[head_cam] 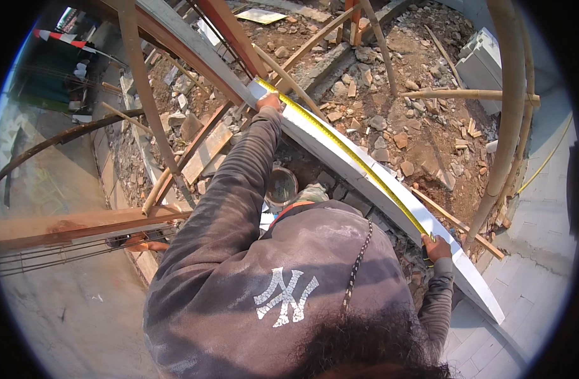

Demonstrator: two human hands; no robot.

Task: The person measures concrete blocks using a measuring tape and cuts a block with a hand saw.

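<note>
A yellow tape measure blade (pixel 344 148) lies stretched along the white top face of a low block wall (pixel 389 177). My left hand (pixel 269 102) presses near the blade's far end, beside a grey concrete column and its timber formwork. Around the tape measure's case (pixel 428 256) my right hand (pixel 436 247) is closed, on the near side of the wall's top; the case is mostly hidden by the fingers. The wall runs past my right hand to a pointed-looking end at the lower right.
Bamboo poles (pixel 502 118) stand at the right, others lean at the left. A bucket (pixel 282 185) sits below my left arm. Broken bricks and stones (pixel 401 139) cover the ground past the wall. Another person's arm (pixel 150 246) shows at the left, under a timber beam (pixel 81 225) with rebar.
</note>
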